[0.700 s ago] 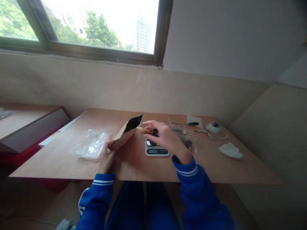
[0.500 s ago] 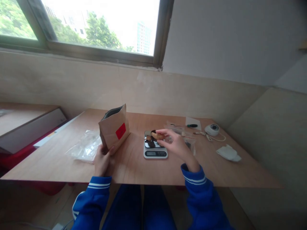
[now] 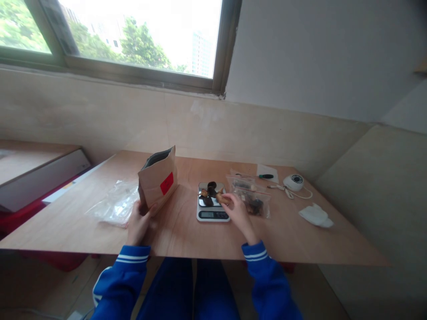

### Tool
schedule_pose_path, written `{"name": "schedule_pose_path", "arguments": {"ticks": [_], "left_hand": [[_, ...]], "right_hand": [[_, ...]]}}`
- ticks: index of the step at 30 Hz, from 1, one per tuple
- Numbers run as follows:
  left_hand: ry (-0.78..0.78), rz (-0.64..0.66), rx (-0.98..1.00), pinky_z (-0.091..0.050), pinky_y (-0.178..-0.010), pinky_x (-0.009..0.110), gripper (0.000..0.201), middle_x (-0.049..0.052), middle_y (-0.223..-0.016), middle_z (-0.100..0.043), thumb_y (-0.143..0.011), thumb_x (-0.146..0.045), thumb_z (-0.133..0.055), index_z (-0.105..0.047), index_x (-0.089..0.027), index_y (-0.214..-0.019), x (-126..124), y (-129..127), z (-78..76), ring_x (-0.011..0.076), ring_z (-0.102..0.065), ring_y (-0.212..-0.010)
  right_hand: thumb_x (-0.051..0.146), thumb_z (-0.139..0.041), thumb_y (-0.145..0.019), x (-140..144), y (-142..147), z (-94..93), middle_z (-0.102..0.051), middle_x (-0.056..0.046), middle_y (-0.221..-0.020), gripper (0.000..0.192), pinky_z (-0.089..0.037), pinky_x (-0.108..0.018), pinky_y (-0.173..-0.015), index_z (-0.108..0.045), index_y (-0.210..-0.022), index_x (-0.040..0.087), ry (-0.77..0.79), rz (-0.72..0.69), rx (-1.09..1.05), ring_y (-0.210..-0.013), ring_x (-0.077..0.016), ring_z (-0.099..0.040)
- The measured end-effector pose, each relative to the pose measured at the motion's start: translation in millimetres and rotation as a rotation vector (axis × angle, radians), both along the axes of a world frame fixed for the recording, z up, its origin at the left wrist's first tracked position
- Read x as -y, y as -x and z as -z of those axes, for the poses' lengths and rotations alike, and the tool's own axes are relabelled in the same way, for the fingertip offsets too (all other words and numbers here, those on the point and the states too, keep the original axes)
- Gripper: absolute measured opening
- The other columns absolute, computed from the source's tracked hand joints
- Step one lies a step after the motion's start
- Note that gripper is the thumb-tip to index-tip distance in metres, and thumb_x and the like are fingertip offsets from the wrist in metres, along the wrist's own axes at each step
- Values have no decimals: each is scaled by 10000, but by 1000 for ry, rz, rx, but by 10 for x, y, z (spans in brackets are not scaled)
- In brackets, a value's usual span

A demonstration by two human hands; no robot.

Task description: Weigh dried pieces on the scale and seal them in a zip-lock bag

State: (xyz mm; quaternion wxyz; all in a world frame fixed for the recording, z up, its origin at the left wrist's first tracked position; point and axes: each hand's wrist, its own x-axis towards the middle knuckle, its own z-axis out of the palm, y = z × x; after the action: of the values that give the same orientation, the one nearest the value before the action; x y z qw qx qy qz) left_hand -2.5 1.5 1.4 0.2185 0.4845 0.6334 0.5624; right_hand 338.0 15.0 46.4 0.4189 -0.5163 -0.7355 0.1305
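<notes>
The right hand (image 3: 237,212) sits just right of frame centre, its fingertips pinched on a tan piece (image 3: 223,198) at the right edge of the scale (image 3: 212,207). The piece's long axis runs left to right, pointing from the fingers toward the darker pieces (image 3: 209,192) on the platform. The forearm angles up from the lower right. The left hand (image 3: 137,223), left of centre, clasps the base of the upright bag (image 3: 158,182), mouth open, well apart from the scale.

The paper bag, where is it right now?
In the head view the paper bag stands upright on the table, left of the scale, with the left hand at its base and a clear plastic bag on its left.
</notes>
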Motion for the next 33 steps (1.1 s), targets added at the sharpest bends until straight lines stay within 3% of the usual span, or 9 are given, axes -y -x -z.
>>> {"name": "schedule_pose_path", "arguments": {"ticks": [5, 11, 16, 23, 28, 33], "left_hand": [[10, 3, 10, -455, -888, 446, 507, 81, -1017, -627, -698, -532, -663, -527, -180, -1038, 0, -4, -1, 290, -590, -991], [-4, 12, 14, -445, -890, 444, 494, 78, -1016, -617, -703, -526, -664, -523, -186, -1031, -25, 32, 76, 292, -580, -1003], [-6, 9, -17, -440, -886, 445, 489, 73, -993, -601, -712, -537, -651, -522, -183, -1025, -34, 42, 90, 289, -570, -988], [-10, 2, -15, -445, -899, 448, 506, 77, -1014, -612, -704, -541, -653, -524, -187, -1042, 1, 0, 18, 292, -572, -1005], [-6, 12, 3, -450, -899, 451, 498, 86, -1026, -623, -703, -526, -659, -524, -186, -1042, 15, -19, -10, 296, -579, -1010], [-7, 9, 6, -449, -913, 455, 512, 89, -1049, -625, -701, -529, -661, -523, -190, -1060, 14, -13, -8, 299, -576, -1034]], "right_hand": [[162, -582, -859, -44, 188, 55, -671, -76, -1043, 194, -440, -386, -842, -593, -1048, 201, -61, 79, 307, -983, -260, -588], [255, -611, -877, -94, 291, 63, -678, -91, -1019, 175, -414, -394, -793, -628, -1044, 204, -102, 141, 593, -942, -273, -574], [333, -523, -928, -74, 263, 103, -626, -91, -1129, 233, -418, -407, -872, -633, -1098, 218, -146, 110, 528, -1027, -266, -549], [189, -420, -926, -72, 105, 121, -572, -104, -1150, 298, -435, -423, -919, -626, -1141, 209, -117, 160, 335, -1021, -251, -537], [164, -420, -908, -150, -9, 129, -516, -128, -1218, 377, -437, -468, -926, -595, -1233, 241, -82, 152, 383, -1088, -280, -511], [206, -451, -920, -225, 21, 29, -454, -116, -1278, 340, -417, -496, -957, -620, -1201, 296, -59, 120, 423, -1161, -293, -475]]}}
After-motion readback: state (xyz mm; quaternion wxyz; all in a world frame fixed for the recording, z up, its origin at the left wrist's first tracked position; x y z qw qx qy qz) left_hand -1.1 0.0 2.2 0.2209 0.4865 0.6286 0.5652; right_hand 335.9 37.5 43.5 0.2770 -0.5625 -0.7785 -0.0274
